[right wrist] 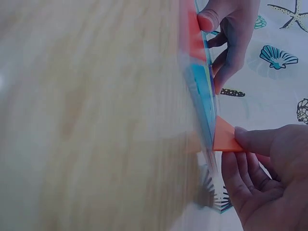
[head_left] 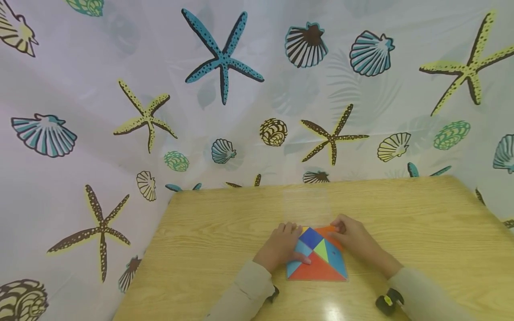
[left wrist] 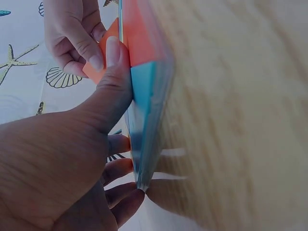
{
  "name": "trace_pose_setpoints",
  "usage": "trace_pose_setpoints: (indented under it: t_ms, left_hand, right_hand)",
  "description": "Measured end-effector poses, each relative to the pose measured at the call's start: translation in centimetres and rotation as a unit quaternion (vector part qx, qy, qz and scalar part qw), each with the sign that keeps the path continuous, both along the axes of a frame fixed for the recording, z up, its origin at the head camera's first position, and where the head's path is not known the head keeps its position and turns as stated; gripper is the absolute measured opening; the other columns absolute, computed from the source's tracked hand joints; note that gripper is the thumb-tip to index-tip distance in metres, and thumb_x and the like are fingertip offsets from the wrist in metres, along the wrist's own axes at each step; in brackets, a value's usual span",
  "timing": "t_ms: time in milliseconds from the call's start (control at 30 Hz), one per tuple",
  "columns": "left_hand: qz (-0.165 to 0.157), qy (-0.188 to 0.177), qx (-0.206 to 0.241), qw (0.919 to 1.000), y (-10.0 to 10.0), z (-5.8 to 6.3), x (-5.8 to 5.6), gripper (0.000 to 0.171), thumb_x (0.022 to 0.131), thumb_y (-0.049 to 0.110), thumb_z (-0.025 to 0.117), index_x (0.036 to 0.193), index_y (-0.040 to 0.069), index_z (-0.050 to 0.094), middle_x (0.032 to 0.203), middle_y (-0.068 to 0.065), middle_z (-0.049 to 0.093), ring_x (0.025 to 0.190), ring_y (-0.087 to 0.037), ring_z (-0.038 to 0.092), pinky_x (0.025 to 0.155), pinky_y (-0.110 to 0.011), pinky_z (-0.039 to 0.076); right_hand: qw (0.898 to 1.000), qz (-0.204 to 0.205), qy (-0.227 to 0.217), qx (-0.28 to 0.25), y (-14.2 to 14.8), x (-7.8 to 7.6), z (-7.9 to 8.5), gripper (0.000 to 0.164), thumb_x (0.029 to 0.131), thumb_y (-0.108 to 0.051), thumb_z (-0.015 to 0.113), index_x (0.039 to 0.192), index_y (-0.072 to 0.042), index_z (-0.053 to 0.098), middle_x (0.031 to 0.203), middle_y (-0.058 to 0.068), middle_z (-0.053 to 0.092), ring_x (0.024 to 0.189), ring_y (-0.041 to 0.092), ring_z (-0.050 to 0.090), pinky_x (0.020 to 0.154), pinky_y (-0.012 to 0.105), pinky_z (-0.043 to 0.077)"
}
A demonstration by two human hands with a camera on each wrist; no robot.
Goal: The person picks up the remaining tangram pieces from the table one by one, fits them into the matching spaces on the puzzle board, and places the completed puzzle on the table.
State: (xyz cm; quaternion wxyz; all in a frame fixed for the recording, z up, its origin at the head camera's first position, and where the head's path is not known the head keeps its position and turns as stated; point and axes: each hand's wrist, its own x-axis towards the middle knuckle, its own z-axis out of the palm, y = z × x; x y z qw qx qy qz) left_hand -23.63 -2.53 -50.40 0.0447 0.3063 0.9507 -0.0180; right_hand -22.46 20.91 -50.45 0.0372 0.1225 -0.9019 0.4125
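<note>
A tangram in a clear flat tray [head_left: 339, 280] lies on the wooden table. Across its left side rests my left hand [head_left: 281, 247], the thumb on the large red triangle [head_left: 317, 269] and the other fingers towards the far left edge. At the far right corner, my right hand [head_left: 355, 238] pinches an orange tangram piece [right wrist: 225, 136] between thumb and fingers, tilted up from the tray in the right wrist view. A dark blue square [head_left: 311, 238], a yellow-green triangle [head_left: 322, 250] and blue pieces [head_left: 336, 258] lie in the tray. The left hand partly covers the left-side pieces.
The wooden table [head_left: 217, 223] extends around the tray on all sides. Behind and beside it hangs a white cloth [head_left: 249, 98] printed with starfish and shells. Dark straps with small devices [head_left: 389, 302] sit at both wrists.
</note>
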Motion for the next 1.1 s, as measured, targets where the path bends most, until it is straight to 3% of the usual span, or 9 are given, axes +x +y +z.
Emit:
trace_pose_setpoints:
  t_ms: [467,700,833,1100]
  left_hand:
    - [0.001,0.001,-0.005,1.0,0.08,0.3,0.12,0.1,0.069,0.081,0.041,0.144,0.014,0.036,0.139,-0.004,0.038,0.123,-0.021,0.036,0.099,-0.034,0.036]
    - [0.008,-0.008,-0.002,0.9999,0.1,0.43,0.23,0.098,0.069,0.08,0.044,0.143,0.016,0.036,0.139,-0.003,0.038,0.124,-0.02,0.035,0.099,-0.034,0.035]
    - [0.008,-0.005,-0.005,0.9999,0.15,0.26,0.16,0.099,0.069,0.08,0.042,0.144,0.016,0.036,0.139,-0.002,0.038,0.124,-0.02,0.035,0.1,-0.034,0.035]
    - [0.01,-0.01,0.004,0.9999,0.16,0.13,0.01,0.1,0.067,0.08,0.044,0.144,0.017,0.036,0.139,-0.002,0.038,0.123,-0.021,0.036,0.099,-0.035,0.036]
  right_hand:
    - [1.0,0.001,-0.011,0.001,-0.54,-0.38,0.17,0.026,0.084,-0.015,0.07,0.099,-0.001,0.054,0.081,0.002,0.056,0.072,0.015,0.052,0.059,0.023,0.046]
    - [0.998,-0.014,0.031,0.048,-0.33,-0.53,-0.03,0.026,0.081,-0.018,0.073,0.096,-0.001,0.059,0.081,0.002,0.057,0.075,0.016,0.053,0.065,0.03,0.047]
    - [0.998,-0.014,0.035,0.05,-0.14,-0.58,-0.21,0.025,0.081,-0.015,0.072,0.097,0.001,0.06,0.086,0.006,0.057,0.078,0.019,0.053,0.07,0.036,0.046]
    - [0.995,-0.001,0.062,0.083,-0.18,-0.23,-0.44,0.033,0.081,-0.019,0.072,0.1,0.005,0.06,0.082,0.006,0.053,0.076,0.019,0.047,0.069,0.037,0.044]
